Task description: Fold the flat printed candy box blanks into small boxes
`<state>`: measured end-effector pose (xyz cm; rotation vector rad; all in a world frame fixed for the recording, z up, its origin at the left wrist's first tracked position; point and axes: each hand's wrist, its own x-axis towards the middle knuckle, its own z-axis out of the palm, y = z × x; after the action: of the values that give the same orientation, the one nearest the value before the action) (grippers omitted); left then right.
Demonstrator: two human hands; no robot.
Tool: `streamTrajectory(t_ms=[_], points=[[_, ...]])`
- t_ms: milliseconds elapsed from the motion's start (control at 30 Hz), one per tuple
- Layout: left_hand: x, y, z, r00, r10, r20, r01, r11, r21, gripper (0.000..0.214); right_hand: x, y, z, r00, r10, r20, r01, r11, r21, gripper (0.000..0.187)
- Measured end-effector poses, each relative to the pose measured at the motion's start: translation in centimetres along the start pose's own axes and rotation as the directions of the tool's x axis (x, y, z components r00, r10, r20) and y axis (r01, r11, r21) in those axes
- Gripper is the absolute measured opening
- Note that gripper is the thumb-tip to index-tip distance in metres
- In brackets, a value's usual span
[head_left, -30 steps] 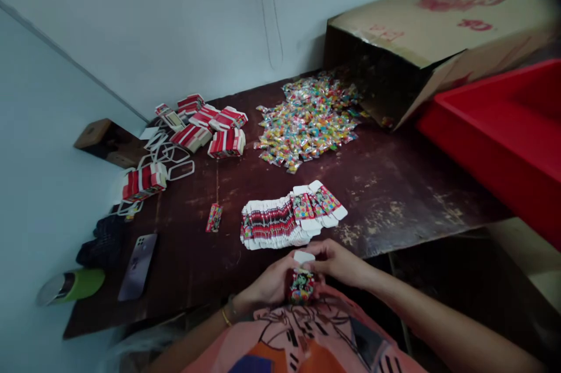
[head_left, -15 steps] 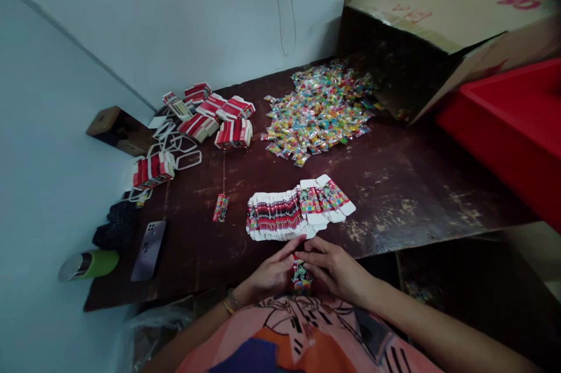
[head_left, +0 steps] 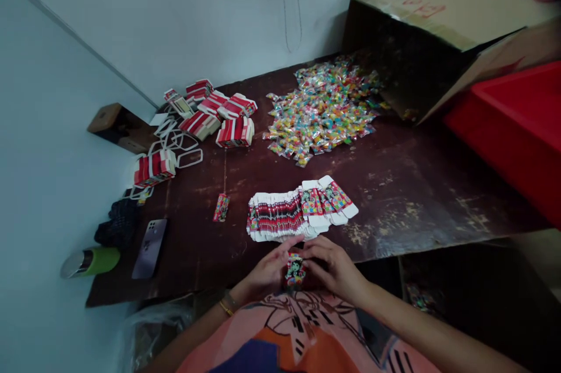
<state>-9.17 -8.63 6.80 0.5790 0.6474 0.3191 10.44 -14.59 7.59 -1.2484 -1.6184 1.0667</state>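
My left hand and my right hand meet at the near edge of the dark wooden table, both closed around one small printed carton held between the fingers. Just beyond my hands lies a fanned row of flat unfolded cartons. A heap of colourful wrapped sweets spills across the far middle of the table. One filled small carton lies alone to the left.
Bundles of red and white flat cartons and loose white bands sit at the far left. A phone, a green bottle and dark cloth lie at the left edge. A tipped cardboard box and a red bin stand at right.
The white flap that stood up on the small carton a second ago is down now. My hands have stayed together on it, and the view has shifted slightly.
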Motion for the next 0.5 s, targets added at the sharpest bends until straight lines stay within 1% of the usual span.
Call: streamTrajectory(t_ms=[67, 100, 133, 200, 233, 267, 333, 367, 400, 433, 467, 500], points=[[0.2, 0.9, 0.2, 0.998, 0.058, -0.021, -0.053, 0.979, 0.197, 0.061, 1.2, 0.0, -0.9, 1.000, 0.019, 0.004, -0.019, 0.998, 0.056, 0.016], [0.2, 1.5, 0.3, 0.996, 0.085, -0.040, -0.068, 0.946, 0.316, 0.059, 2.2, 0.3, -1.6, 1.000, 0.001, 0.003, -0.001, 0.999, 0.046, 0.017], [0.2, 2.2, 0.4, 0.993, 0.096, -0.063, -0.060, 0.901, 0.429, 0.054, 3.5, 0.7, -2.6, 1.000, -0.030, -0.008, 0.030, 1.000, -0.003, 0.018], [-0.3, 3.7, 0.6, 0.990, 0.079, -0.113, 0.004, 0.802, 0.598, 0.043, 7.1, 2.1, -5.1, 0.994, -0.073, -0.078, 0.053, 0.970, -0.239, 0.021], [-0.7, 4.4, 0.5, 0.988, 0.068, -0.142, 0.043, 0.748, 0.662, 0.040, 9.1, 3.1, -6.4, 0.987, -0.084, -0.137, 0.027, 0.927, -0.373, 0.022], [-1.3, 5.1, 0.4, 0.983, 0.065, -0.172, 0.080, 0.691, 0.718, 0.040, 11.1, 4.2, -7.7, 0.978, -0.079, -0.192, -0.028, 0.865, -0.501, 0.023], [-2.7, 6.3, 0.1, 0.972, 0.033, -0.231, 0.171, 0.573, 0.801, 0.048, 14.8, 6.4, -9.4, 0.965, -0.069, -0.255, -0.107, 0.781, -0.615, 0.027], [-3.4, 6.8, -0.2, 0.968, -0.017, -0.252, 0.223, 0.525, 0.821, 0.050, 16.3, 7.4, -9.9, 0.962, -0.063, -0.267, -0.129, 0.755, -0.643, 0.033], [-4.2, 7.3, -0.5, 0.959, -0.093, -0.268, 0.278, 0.495, 0.823, 0.049, 17.5, 8.3, -10.0, 0.961, -0.063, -0.269, -0.137, 0.738, -0.661, 0.040], [-4.9, 7.6, -0.7, 0.945, -0.168, -0.279, 0.326, 0.489, 0.809, 0.045, 18.3, 9.1, -9.9, 0.962, -0.063, -0.267, -0.142, 0.718, -0.682, 0.046], [-5.5, 7.8, -1.0, 0.935, -0.210, -0.287, 0.355, 0.507, 0.785, 0.037, 18.8, 9.7, -9.6, 0.963, -0.064, -0.262, -0.145, 0.698, -0.702, 0.047], [-5.8, 8.0, -1.2, 0.934, -0.207, -0.290, 0.356, 0.546, 0.759, 0.031, 19.1, 10.1, -9.2, 0.965, -0.066, -0.255, -0.143, 0.679, -0.720, 0.042]])
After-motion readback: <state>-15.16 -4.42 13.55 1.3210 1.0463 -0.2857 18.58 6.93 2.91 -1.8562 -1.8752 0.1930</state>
